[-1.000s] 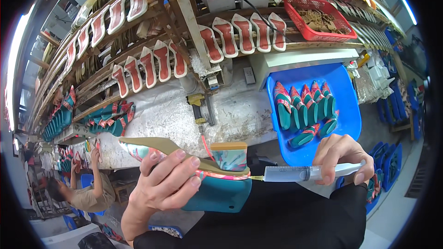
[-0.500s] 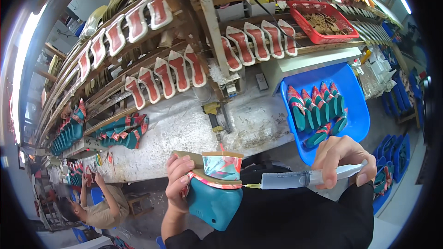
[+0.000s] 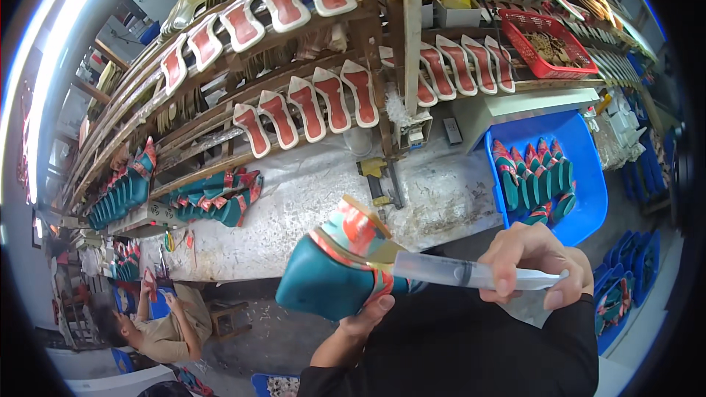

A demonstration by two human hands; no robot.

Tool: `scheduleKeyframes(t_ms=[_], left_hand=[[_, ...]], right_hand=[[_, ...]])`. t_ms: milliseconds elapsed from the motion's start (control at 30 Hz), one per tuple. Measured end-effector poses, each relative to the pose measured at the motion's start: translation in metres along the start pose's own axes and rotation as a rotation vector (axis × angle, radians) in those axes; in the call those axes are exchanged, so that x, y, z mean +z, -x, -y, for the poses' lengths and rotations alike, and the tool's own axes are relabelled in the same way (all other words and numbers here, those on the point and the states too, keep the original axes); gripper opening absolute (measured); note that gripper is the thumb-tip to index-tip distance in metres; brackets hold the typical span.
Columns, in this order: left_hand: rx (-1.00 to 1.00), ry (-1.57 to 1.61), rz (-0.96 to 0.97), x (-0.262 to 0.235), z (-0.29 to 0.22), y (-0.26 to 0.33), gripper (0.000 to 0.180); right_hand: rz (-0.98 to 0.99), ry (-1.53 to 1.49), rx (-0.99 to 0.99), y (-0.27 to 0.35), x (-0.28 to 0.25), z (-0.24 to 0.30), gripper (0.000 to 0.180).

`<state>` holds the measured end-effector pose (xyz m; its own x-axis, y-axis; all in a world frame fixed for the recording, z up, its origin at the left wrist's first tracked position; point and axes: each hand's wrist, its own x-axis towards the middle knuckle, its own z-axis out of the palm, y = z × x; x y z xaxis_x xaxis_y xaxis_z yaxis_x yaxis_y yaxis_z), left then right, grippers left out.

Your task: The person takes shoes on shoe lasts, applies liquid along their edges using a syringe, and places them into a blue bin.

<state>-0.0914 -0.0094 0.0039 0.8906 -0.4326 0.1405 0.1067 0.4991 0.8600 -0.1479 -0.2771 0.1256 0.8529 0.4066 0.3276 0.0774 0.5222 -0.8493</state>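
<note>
My left hand (image 3: 368, 316) grips a shoe on a teal last (image 3: 320, 279) from below. The shoe's trim is red and patterned, and its patterned heel (image 3: 357, 228) points up and tilts. In my right hand (image 3: 526, 257) is a clear plastic syringe (image 3: 437, 268), with thumb and fingers closed round its rear part. The syringe's front end meets the shoe beside the heel's base; its needle tip cannot be made out there. Beyond my right hand, a blue tub (image 3: 592, 202) holds several teal lasts with red patterned uppers (image 3: 540, 169).
Behind the shoe runs a pale, stained workbench (image 3: 309, 198) with a yellow-and-black tool (image 3: 375, 169) on it. Racks above carry rows of red-and-white insoles (image 3: 312, 114) and a red basket (image 3: 555, 66). At the lower left a co-worker (image 3: 162, 323) sits handling a piece.
My left hand has turned the shoe, so the heel now leans and the last's rounded end points left. The syringe's tip has stayed by the shoe. The surroundings have shifted rightward in view.
</note>
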Motion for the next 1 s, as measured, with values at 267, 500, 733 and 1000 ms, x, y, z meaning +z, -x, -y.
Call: scheduleKeyframes(t_ms=[267,500,733,1000], left_hand=[[-0.115,0.349,-0.088,-0.001,-0.019,-0.023,0.09],[-0.165,0.576,-0.048,-0.012,-0.023,-0.038,0.093],[-0.223,0.634,-0.043,-0.017,-0.027,-0.041,0.095],[-0.176,0.714,0.005,-0.026,-0.023,-0.044,0.095]], right_hand=[[-0.07,0.012,0.036,-0.02,0.005,-0.035,0.056],[-0.134,0.054,0.092,-0.022,0.003,-0.047,0.056],[-0.181,0.085,0.115,-0.018,0.012,-0.048,0.054],[-0.198,0.103,0.139,-0.01,0.02,-0.049,0.055]])
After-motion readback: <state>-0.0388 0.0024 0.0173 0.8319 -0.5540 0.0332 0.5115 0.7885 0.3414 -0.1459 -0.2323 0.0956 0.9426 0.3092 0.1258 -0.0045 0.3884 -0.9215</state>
